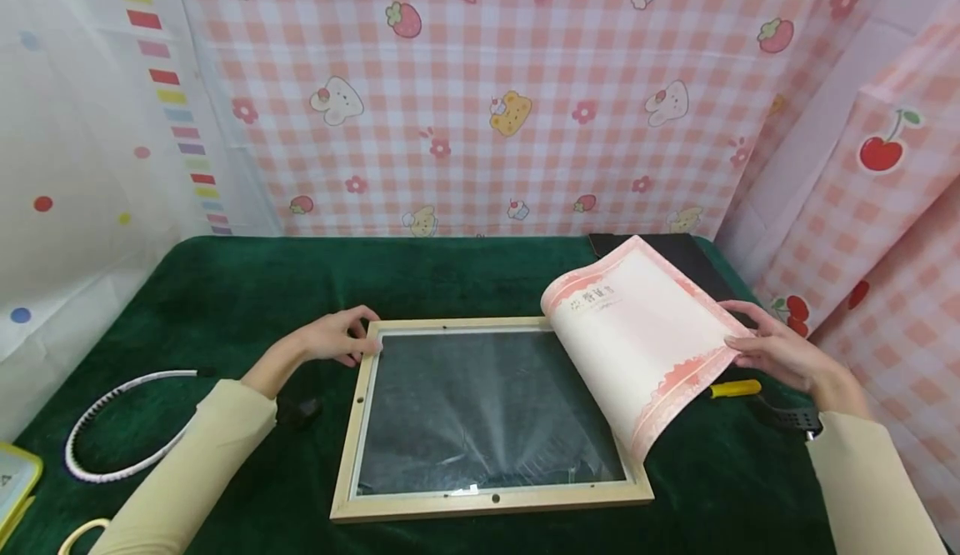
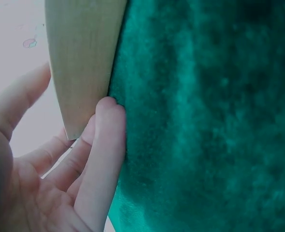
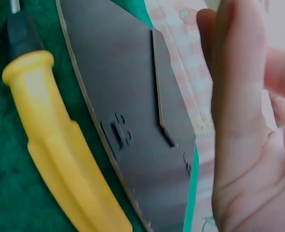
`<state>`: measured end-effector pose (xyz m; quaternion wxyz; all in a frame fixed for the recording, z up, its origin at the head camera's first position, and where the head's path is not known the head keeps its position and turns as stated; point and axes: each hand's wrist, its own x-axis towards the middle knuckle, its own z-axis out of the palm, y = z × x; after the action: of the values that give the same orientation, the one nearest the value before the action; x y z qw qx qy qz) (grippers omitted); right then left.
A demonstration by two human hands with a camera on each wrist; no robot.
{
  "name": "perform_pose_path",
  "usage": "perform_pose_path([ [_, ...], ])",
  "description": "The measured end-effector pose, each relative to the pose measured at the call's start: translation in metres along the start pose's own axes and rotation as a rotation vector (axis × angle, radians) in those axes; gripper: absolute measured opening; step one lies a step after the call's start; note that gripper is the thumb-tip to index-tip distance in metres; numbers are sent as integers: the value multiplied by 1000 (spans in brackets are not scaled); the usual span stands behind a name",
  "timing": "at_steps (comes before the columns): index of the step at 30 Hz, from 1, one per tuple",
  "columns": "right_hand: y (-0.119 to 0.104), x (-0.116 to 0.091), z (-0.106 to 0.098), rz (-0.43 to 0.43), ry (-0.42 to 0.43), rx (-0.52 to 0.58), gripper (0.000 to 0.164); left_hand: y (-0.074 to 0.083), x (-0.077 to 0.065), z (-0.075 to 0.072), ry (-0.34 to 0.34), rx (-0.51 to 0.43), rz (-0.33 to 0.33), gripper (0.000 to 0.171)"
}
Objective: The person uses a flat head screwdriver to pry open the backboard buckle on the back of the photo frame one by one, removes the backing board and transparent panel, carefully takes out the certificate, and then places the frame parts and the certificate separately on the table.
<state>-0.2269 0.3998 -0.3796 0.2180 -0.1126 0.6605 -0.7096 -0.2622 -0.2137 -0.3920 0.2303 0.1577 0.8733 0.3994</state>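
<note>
A light wooden picture frame [image 1: 491, 501] lies flat on the green cloth, a dark surface showing through its clear pane. At its far left corner my left hand [image 1: 335, 337] grips the wood between thumb and fingers; the left wrist view shows those fingers [image 2: 108, 140] against the frame's side [image 2: 84, 63]. My right hand [image 1: 783, 347] pinches the right edge of a certificate sheet [image 1: 648, 322], white with a pink border and printed characters. The sheet is raised and bowed, its curled left part over the frame's right side. In the right wrist view the sheet is not clearly seen behind the right hand [image 3: 248, 130].
A yellow-handled screwdriver [image 1: 735, 388] lies right of the frame. Behind the sheet is a black backing board [image 1: 682, 259], its stand flap visible in the right wrist view. On the left are a white curved band [image 1: 112, 477], a yellow loop handle [image 1: 81, 530] and a yellow-edged object [image 1: 33, 463].
</note>
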Motion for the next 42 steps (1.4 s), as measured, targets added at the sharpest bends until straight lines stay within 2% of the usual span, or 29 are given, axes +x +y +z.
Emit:
perform_pose_path([
  [3,3,-5,-6,-66,-38,129,45,0,0,0,4,9,4,51],
  [7,2,-10,-10,-122,-24,249,44,-1,-1,0,2,6,9,53],
  [12,-4,-11,-10,-135,24,273,42,0,0,0,-2,4,13,54],
  [16,-4,-2,-2,-152,47,304,41,1,0,0,-9,10,23,52],
  [22,-2,20,22,-175,124,434,40,3,-2,1,-7,19,16,51],
  [31,-12,61,71,-114,355,483,43,2,-2,3,26,10,7,56],
  [35,-17,82,93,-117,407,511,44,2,-2,3,35,4,12,58],
  [42,-20,116,126,-107,504,523,48,1,-4,2,36,8,27,53],
])
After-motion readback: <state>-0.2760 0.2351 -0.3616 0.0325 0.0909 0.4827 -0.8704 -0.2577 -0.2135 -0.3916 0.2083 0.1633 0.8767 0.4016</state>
